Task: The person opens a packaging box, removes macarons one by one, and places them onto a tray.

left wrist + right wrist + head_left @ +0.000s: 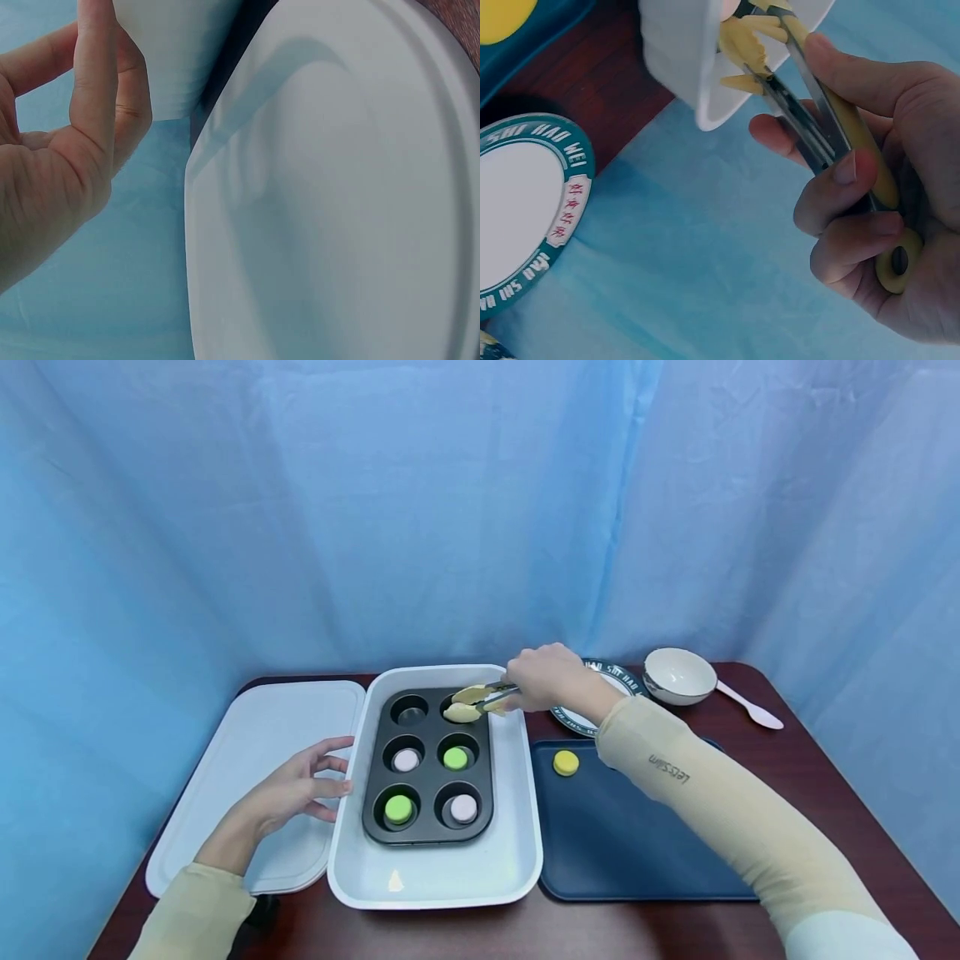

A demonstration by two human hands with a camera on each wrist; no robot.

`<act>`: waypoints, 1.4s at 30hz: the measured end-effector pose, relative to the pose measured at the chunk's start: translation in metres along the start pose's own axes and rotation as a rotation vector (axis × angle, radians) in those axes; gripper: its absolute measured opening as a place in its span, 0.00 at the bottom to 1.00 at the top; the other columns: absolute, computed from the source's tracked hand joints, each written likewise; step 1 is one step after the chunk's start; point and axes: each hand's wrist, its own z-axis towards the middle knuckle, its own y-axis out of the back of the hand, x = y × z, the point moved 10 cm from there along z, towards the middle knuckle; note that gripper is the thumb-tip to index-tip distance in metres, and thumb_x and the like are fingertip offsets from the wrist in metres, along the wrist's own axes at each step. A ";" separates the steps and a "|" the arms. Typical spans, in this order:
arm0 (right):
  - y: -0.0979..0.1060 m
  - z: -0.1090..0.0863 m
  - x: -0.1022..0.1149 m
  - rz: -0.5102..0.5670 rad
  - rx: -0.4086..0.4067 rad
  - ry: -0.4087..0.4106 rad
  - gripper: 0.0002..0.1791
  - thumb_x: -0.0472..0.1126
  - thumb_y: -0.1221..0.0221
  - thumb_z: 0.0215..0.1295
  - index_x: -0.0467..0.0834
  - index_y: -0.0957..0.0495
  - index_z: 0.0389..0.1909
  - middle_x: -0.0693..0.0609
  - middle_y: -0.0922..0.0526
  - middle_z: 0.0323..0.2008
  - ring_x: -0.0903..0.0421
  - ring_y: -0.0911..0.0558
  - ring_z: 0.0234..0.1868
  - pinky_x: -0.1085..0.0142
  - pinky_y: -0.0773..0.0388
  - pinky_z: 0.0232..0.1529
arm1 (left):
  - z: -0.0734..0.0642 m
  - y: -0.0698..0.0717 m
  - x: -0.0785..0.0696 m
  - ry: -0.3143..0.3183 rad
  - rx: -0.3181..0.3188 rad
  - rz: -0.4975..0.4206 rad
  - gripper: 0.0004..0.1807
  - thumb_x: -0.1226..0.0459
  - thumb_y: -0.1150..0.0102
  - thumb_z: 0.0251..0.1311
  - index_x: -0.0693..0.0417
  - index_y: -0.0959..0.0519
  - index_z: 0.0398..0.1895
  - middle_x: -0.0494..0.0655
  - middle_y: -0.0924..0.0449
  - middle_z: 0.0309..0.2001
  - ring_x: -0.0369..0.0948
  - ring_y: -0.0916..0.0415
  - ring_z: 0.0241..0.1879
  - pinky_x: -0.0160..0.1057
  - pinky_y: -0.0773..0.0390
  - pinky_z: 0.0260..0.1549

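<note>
My right hand (546,677) grips yellow-and-metal tongs (810,112). Their yellow tips lie over the back right cup of a dark muffin tin (429,785); in the right wrist view a bit of something pale pink shows beside them. Green discs sit in the middle right cup (455,758) and front left cup (398,810). Pale pink discs fill part of the middle left cup (406,760) and front right cup (463,809). The tin stands in a white bin (450,889). At the bin's left wall is my left hand (296,785), fingers loosely spread and holding nothing.
A white lid-like tray (277,727) lies left of the bin. To the right, a yellow disc (566,763) rests on a dark blue tray (637,843). Behind that are a green-rimmed plate (577,722), a white bowl (678,675) and a white spoon (753,708).
</note>
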 end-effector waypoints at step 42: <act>0.005 -0.053 -0.022 0.023 -0.372 0.085 0.26 0.56 0.36 0.69 0.48 0.19 0.63 0.50 0.18 0.42 0.59 0.32 0.15 0.64 0.39 0.12 | 0.008 -0.004 -0.004 -0.016 0.064 -0.011 0.42 0.67 0.35 0.65 0.56 0.46 0.78 0.65 0.32 0.57 0.52 0.18 0.45 0.55 0.14 0.38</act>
